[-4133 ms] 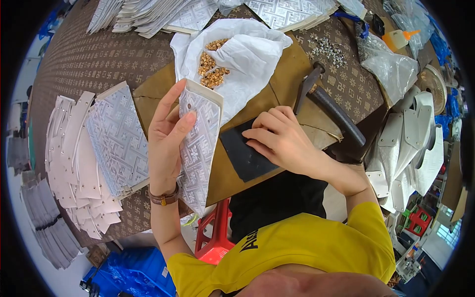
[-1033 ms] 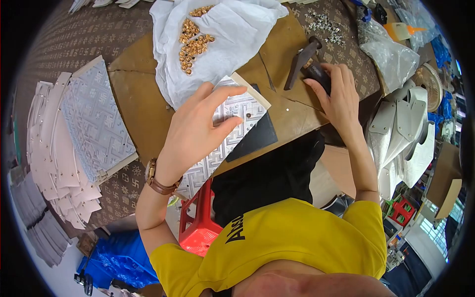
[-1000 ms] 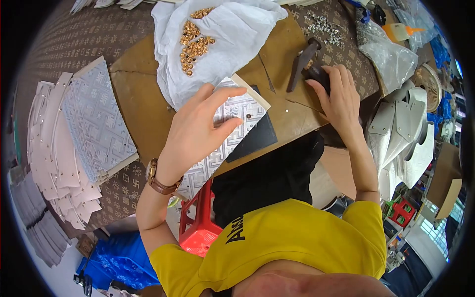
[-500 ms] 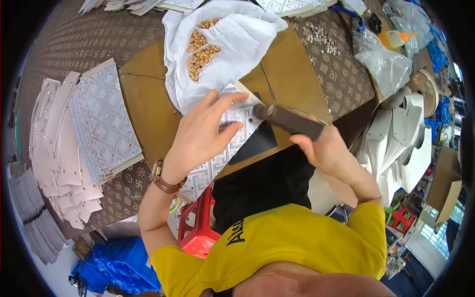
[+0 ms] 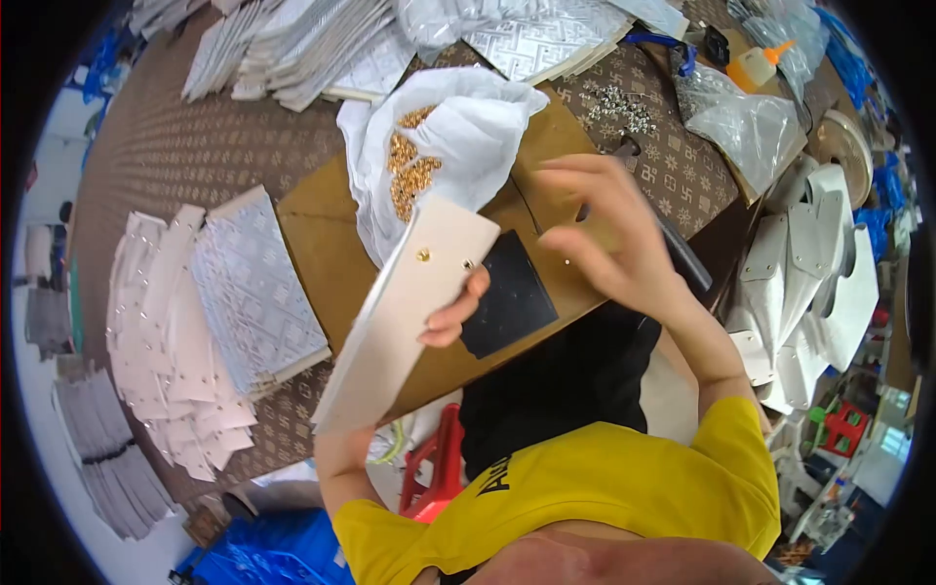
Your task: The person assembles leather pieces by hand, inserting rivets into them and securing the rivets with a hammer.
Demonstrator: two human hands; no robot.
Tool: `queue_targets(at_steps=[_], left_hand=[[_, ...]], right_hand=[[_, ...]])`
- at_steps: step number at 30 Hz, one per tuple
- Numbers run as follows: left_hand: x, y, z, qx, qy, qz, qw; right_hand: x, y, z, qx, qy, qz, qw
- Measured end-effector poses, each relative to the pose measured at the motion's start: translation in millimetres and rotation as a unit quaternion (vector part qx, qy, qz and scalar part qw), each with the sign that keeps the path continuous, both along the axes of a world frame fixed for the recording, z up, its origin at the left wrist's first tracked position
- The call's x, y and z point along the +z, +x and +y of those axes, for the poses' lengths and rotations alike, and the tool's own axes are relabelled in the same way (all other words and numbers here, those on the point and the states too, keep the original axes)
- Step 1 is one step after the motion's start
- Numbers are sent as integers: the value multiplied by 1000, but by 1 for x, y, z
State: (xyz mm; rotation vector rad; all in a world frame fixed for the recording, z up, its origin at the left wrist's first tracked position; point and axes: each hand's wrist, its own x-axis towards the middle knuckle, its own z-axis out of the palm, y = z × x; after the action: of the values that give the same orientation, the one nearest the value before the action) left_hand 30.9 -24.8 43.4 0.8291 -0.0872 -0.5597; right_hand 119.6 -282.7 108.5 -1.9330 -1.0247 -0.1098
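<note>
A pale leather-like strip with a gold stud and a darker one near its upper end is lifted off the board. My left hand grips it from beneath, fingertips curled round its right edge. Spread and slightly blurred, my right hand hovers over the right of the brown board, with no object seen in it. A dark hammer-like tool lies just right of that hand. Gold fittings rest on white cloth behind the strip. A black pad lies beside it.
Stacks of pale strips and patterned sheets lie at left, more patterned pieces at the back. Silver fittings, a plastic bag and a glue bottle are at back right. White pieces are at right.
The strip has been raised and turned from its patterned side to its plain side, in my left hand. My right hand has let go of the tool, which now lies to the right.
</note>
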Motion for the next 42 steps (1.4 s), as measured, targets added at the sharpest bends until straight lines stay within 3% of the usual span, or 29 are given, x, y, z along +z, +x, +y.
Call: queue_targets(at_steps=[4,5,7,8,9,10,11,14,17,18,20,21,22,23,24,26,27,28,30,31,32,34,35,36,39,42], left_hand=[[-15,-12,18,-143,-199,52,968],[-18,-1,11,-174,-251,66,950],[-13,-2,17,-202,-302,73,929],[-8,-10,19,-139,-111,96,979],[15,-14,14,-68,82,117,987],[25,-17,11,6,271,135,953],[22,-19,12,8,267,137,954],[6,-24,18,152,293,-4,944],[-3,-23,25,289,309,-147,894],[0,-19,28,291,308,-147,894],[16,-5,35,414,210,95,881],[16,-12,46,415,209,97,880],[15,-23,64,380,181,-145,896],[15,-33,75,324,144,-378,856],[20,-36,78,329,147,-374,854],[32,-41,86,493,-67,-268,825],[30,-43,97,497,-64,-266,823],[27,-45,114,483,-139,-233,833],[19,-44,138,446,-289,-164,831],[16,-41,140,450,-289,-165,829],[13,-36,141,391,-303,-171,852],[11,-31,138,268,-325,-181,889],[12,-31,132,271,-322,-180,889],[18,-30,122,266,-334,-160,890],[29,-31,100,266,-346,-124,891],[20,-28,103,214,-380,-133,890]], right_hand=[[-3,-4,48,84,105,3,991],[1,-4,51,116,103,175,972],[7,-1,55,176,82,494,847],[5,0,58,177,79,491,849],[0,0,61,175,98,490,848],[-3,0,65,173,117,490,846],[-7,-1,66,170,136,492,843],[-14,2,65,147,105,486,855],[-18,5,69,126,110,500,850],[-20,5,71,116,131,519,837],[-21,7,74,104,150,538,823],[-21,9,75,108,135,557,812],[-22,12,77,114,119,577,800],[-22,13,79,121,102,597,787],[-22,14,81,125,98,600,784],[-21,14,85,112,102,515,844],[-22,13,87,103,105,470,870],[-25,12,89,107,104,472,869],[-36,12,91,108,29,303,946],[-41,12,93,107,-8,212,971],[-45,9,97,111,-9,213,971],[-54,-6,109,155,-32,49,986],[-58,-11,115,174,-41,-33,983],[-62,-16,122,177,-37,-31,983],[-68,-28,147,177,-93,-186,962],[-69,-29,154,183,-111,-194,957]])
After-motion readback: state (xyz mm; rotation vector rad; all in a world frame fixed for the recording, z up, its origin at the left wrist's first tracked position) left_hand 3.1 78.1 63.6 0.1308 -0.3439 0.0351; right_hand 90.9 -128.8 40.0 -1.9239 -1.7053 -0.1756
